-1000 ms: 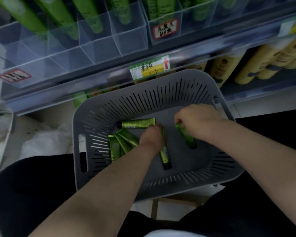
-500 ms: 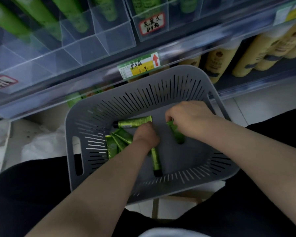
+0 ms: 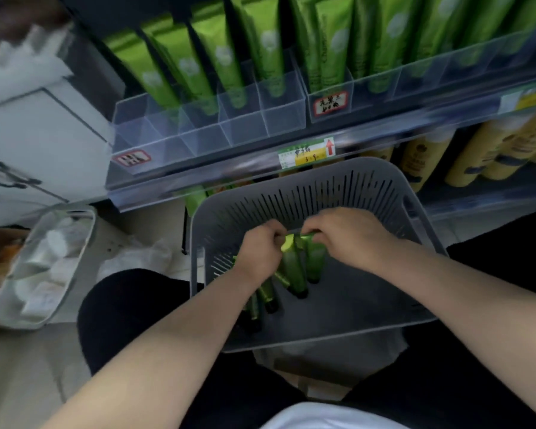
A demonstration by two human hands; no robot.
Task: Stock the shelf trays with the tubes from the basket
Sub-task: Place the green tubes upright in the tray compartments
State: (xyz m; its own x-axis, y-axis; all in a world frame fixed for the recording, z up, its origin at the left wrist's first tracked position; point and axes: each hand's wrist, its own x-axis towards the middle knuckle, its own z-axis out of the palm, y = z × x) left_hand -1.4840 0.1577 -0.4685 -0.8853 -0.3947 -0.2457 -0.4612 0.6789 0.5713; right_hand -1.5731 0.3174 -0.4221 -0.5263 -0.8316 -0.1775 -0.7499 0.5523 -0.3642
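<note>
Head view, entries by size.

Shelf trays (image 3: 208, 131): clear and divided, at 12 o'clock. The rear compartments hold tall green tubes (image 3: 217, 57); the front ones are bare.

Basket (image 3: 322, 193): grey and slotted, mid-frame over the person's lap, just below the shelf edge.

Left hand (image 3: 260, 246), right hand (image 3: 350, 233):
- Hazard, as judged: the pinch takes only the crimped ends, so a tube could slip free on the lift toward 12 o'clock, or the hanging caps could catch the basket wall.
- Pose: both hands are inside the basket, knuckles up and nearly meeting. The fingers of each are curled, pinching a small bunch.

Bunched tubes (image 3: 294, 267): caps hang toward 6 o'clock.

Loose tubes (image 3: 268, 297): on the basket floor at 7 o'clock, beside the left forearm.
</note>
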